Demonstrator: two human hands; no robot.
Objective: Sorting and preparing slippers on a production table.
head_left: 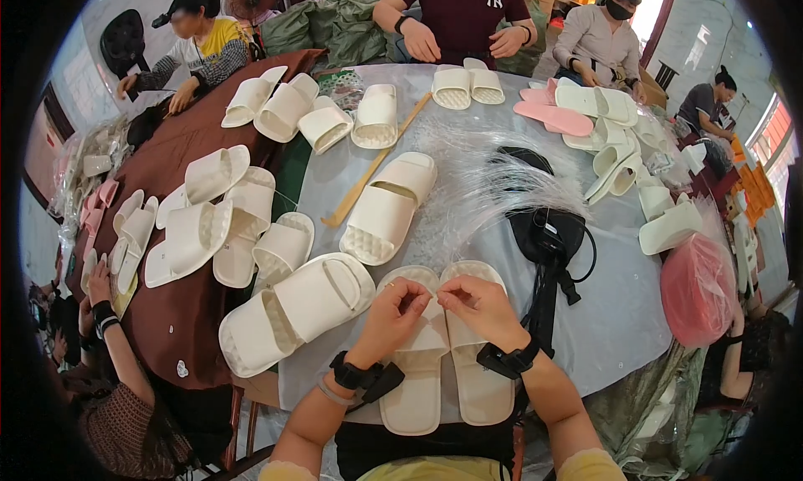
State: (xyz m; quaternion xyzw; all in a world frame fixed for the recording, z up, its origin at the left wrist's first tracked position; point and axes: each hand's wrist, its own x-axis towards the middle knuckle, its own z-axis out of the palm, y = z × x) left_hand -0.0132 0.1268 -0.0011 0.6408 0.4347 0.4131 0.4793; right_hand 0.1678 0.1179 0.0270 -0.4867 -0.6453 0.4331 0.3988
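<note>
A pair of cream slide slippers (447, 372) lies side by side on the grey table cover right in front of me. My left hand (393, 309) and my right hand (477, 301) meet over the straps of the pair, fingertips pinched together on a thin clear plastic tie that is barely visible. Both wrists wear black bands. A fan of clear plastic ties (493, 180) spreads on the table just beyond my hands.
More cream slippers lie around: a pair (293, 314) at my left, one (389, 205) ahead, several further left and back. A black pouch with straps (544, 230) lies right of centre, a wooden stick (372, 167), pink insoles (552, 117), a pink bag (698, 289). Other people sit around the table.
</note>
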